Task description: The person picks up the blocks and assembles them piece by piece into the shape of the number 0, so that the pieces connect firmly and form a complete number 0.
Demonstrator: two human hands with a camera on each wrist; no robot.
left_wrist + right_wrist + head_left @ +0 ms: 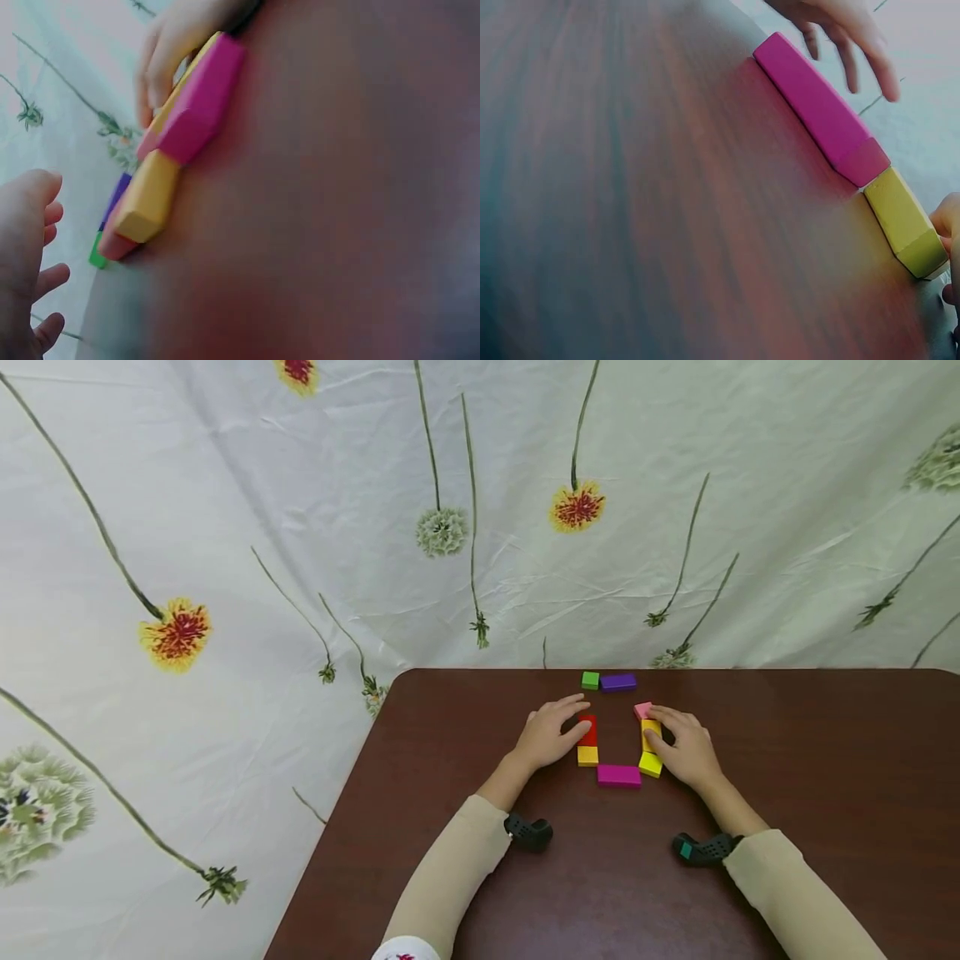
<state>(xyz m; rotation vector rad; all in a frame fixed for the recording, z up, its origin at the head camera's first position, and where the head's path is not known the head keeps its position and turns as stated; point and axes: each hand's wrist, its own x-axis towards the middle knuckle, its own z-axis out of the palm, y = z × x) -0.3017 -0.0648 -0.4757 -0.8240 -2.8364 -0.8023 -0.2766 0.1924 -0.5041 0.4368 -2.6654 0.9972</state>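
Observation:
Several coloured blocks form a broken ring on the table. My left hand [551, 733], fingers spread, hovers at the ring's left side, its thumb by the red block [589, 730]; the left wrist view shows a gap between hand and blocks. Below the red one sits a light-orange block [588, 757]. On the other side, my right hand [688, 748] lies over the right column, fingertips at the pink block [642, 711] and thumb at the orange block [650, 735]. A yellow block [651, 765] ends that column. The magenta block [817, 105] lies across the near side.
A green block [590, 680] and a purple block [618, 682] lie by the far edge of the brown table [600, 893]. Behind it hangs a white flowered cloth [337, 485]. Dark bands [529, 833] are on both wrists.

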